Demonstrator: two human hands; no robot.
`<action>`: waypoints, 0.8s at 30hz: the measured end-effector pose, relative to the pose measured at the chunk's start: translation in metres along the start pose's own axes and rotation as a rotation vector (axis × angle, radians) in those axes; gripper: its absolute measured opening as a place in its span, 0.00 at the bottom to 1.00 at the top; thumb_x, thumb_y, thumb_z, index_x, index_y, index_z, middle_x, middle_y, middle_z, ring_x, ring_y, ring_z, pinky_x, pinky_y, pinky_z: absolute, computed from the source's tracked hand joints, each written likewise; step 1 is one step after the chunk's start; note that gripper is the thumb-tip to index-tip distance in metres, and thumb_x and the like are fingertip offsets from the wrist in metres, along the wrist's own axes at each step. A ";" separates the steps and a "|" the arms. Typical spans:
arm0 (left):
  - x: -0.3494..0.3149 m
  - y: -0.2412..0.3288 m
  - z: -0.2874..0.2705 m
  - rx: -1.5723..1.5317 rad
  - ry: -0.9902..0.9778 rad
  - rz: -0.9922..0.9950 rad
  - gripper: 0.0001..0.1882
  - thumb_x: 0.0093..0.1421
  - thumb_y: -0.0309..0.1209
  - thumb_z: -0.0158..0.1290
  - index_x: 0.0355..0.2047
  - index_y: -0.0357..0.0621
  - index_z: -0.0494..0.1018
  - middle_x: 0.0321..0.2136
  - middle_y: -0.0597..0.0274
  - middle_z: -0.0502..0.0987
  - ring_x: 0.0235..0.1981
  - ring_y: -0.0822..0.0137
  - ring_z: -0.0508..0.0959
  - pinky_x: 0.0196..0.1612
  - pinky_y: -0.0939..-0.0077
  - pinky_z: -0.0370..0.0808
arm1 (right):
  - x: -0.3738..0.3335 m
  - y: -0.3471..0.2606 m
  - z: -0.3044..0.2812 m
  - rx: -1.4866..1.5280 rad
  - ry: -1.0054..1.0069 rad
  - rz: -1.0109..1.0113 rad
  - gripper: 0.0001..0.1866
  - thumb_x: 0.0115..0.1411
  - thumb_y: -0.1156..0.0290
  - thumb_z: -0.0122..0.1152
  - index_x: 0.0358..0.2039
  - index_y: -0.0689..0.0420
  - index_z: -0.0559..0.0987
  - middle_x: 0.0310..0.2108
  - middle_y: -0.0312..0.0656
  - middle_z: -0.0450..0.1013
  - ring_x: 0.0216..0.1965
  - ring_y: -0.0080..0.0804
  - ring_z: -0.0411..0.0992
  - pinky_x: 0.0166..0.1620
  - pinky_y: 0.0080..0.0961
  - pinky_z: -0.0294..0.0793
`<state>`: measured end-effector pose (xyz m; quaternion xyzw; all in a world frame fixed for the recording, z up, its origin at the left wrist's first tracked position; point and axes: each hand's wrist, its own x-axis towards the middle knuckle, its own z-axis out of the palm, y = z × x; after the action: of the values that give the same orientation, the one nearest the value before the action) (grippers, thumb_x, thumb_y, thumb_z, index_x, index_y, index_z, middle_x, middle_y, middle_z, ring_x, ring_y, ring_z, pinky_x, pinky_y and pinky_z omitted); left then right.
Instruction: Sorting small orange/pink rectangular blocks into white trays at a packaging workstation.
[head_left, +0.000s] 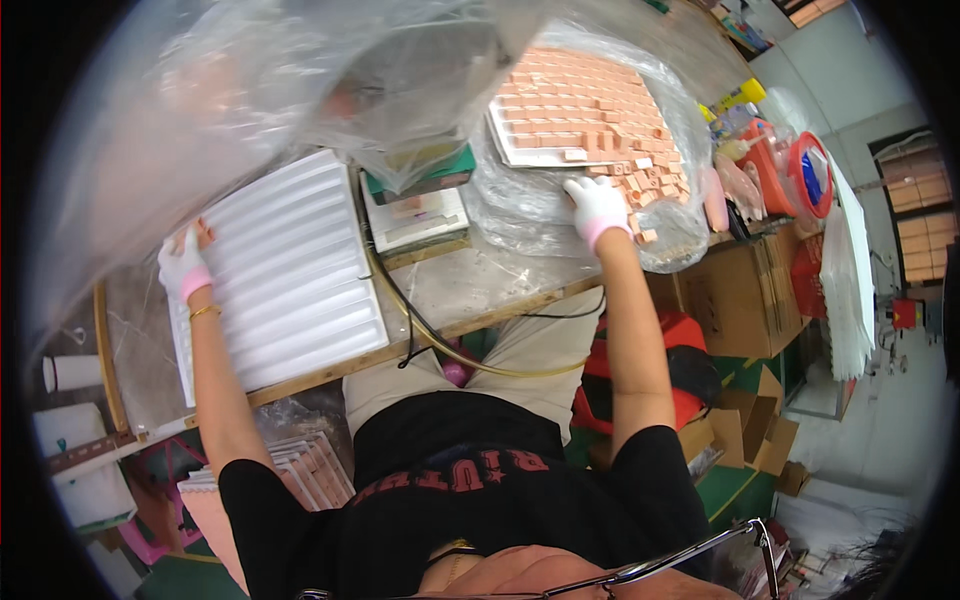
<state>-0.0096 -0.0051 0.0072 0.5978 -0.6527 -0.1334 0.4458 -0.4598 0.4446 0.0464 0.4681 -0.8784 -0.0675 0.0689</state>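
My left hand [184,265], in a white glove with a pink cuff, lies at the left edge of a white ridged tray [280,270]. Its bare-looking fingertips are apart on the tray's upper left side. My right hand [601,209], gloved the same way, is closed beside a pile of loose small peach blocks [650,180]. Its fingers are curled, and whatever they may hold is hidden. Just beyond it, rows of similar peach blocks [570,95] fill a white tray [510,150] on clear plastic sheeting.
A green box [420,178] stands on a white-topped stack [420,218] between the trays. Hanging clear plastic [230,90] covers the upper left. A hose [405,305] loops over the table's front edge [470,322]. Red containers [768,165] and a cardboard box [735,295] are at right.
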 end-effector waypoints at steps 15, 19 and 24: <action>-0.221 0.191 -0.006 -1.323 -1.427 -1.045 0.21 0.61 0.42 0.54 0.46 0.39 0.69 0.35 0.65 0.74 0.24 0.80 0.69 0.19 0.93 0.65 | -0.018 -0.161 -0.079 1.167 0.376 -0.435 0.20 0.50 0.72 0.66 0.45 0.57 0.76 0.34 0.42 0.75 0.35 0.34 0.70 0.40 0.27 0.70; -0.231 0.196 -0.004 -1.377 -1.589 -0.950 0.24 0.62 0.47 0.50 0.49 0.40 0.69 0.36 0.67 0.74 0.19 0.85 0.63 0.15 0.96 0.60 | -0.021 -0.155 -0.069 1.198 0.257 -0.473 0.24 0.47 0.70 0.68 0.47 0.58 0.76 0.37 0.44 0.73 0.39 0.40 0.70 0.44 0.31 0.69; -0.232 0.198 0.001 -1.095 -1.501 -0.864 0.21 0.65 0.44 0.46 0.49 0.40 0.68 0.36 0.61 0.76 0.23 0.78 0.73 0.18 0.91 0.66 | -0.024 -0.166 -0.051 1.403 0.250 -0.324 0.24 0.44 0.66 0.71 0.43 0.59 0.78 0.47 0.50 0.68 0.50 0.43 0.66 0.53 0.33 0.65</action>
<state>-0.1673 0.2524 0.0483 0.2588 -0.3418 -0.9022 0.0480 -0.3020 0.3698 0.0647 0.5303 -0.6204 0.5558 -0.1581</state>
